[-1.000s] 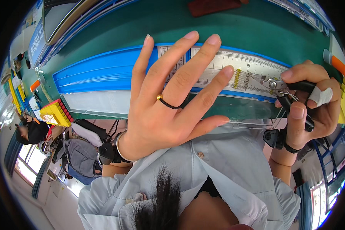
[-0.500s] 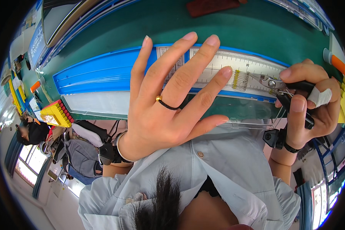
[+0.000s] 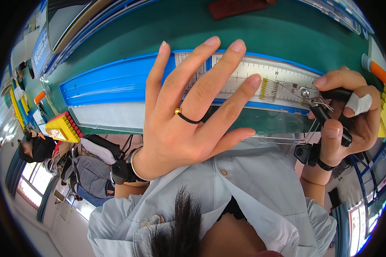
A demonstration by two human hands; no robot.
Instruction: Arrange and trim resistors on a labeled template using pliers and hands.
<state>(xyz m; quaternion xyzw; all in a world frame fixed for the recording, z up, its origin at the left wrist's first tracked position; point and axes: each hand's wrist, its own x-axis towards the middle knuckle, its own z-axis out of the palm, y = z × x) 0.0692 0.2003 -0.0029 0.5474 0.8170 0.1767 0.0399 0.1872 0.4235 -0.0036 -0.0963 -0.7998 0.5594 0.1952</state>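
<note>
My left hand (image 3: pixel 188 111) lies spread across a long blue plastic case (image 3: pixel 116 79), its fingers apart and holding nothing. The case has a white ruler scale (image 3: pixel 240 73) on its right part. Beside my left index fingertip, a row of small yellow parts with thin wire leads (image 3: pixel 268 90) rests on the scale. My right hand (image 3: pixel 351 111) grips small pliers (image 3: pixel 305 93) by their black handles. The jaws point left at the wire leads; whether they touch them I cannot tell. White tape wraps one right finger.
A clear plastic lid (image 3: pixel 107 116) hangs along the near side of the case. Orange-and-white cylinders stand at the far right (image 3: pixel 379 73) and left (image 3: pixel 40 97). A yellow box with red pieces (image 3: pixel 63 127) sits at left. A dark red object (image 3: pixel 238 7) lies farther back on the green tabletop (image 3: pixel 266 32).
My right thumb has shifted slightly down toward me, and the pliers' handles look a little farther apart. My left hand and the row of parts stay almost still.
</note>
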